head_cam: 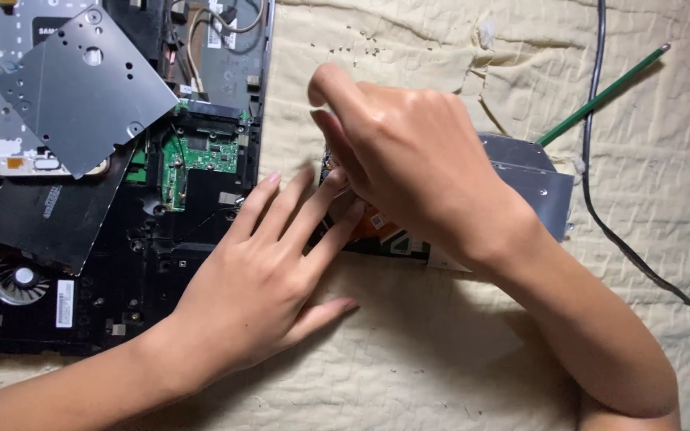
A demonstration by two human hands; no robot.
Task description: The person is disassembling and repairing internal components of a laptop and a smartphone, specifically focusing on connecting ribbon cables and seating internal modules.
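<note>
Left hand [261, 279]: laid flat, palm down, fingers spread loose, fingertips pressed on the drive's near edge.
Right hand [417, 160]: arched over the drive, fingertips pinched at its left end; what is pinched cannot be told.
Drive [533, 179]: flat grey metal unit on the cream quilt [409, 359], just right of the opened laptop [145, 239]; long axis left-right.

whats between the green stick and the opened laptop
In the head view, both hands, left hand and right hand, over a flat metal drive on the cream quilt.
</note>
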